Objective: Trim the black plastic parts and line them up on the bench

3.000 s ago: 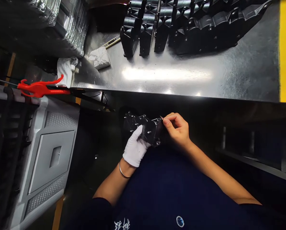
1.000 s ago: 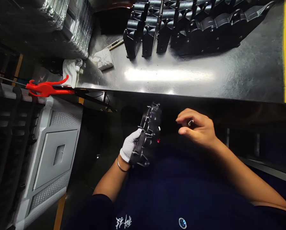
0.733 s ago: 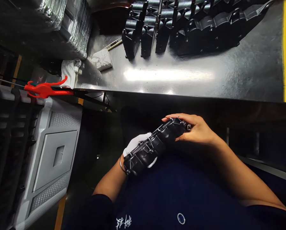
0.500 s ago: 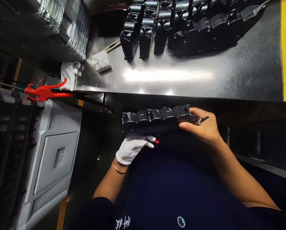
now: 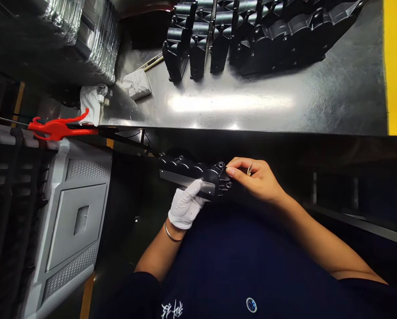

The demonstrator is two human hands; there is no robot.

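My left hand [image 5: 186, 204], in a white glove, grips a long black moulded plastic part [image 5: 171, 176] from below, thumb across its flat side. The part has a scalloped upper edge and small ring-shaped bosses at its right end. At that end the thumb and forefinger of my bare right hand [image 5: 256, 177] are pinched together, touching the part's corner. A small pointed metal tool [image 5: 250, 169] pokes out between the fingers of this hand; the rest of it is hidden.
Several similar black parts [image 5: 291, 48] stand in rows on the metal table [image 5: 198, 117]. A folded white cloth [image 5: 136, 84] lies at its left, near wrapped stacks [image 5: 95, 40]. A red air blow gun [image 5: 60, 128] hangs over a grey crate [image 5: 76, 221].
The black part has been turned so its flat side faces me, and it sits slightly further left. My right hand has moved left, from gripping the part's end to pinching at its corner.
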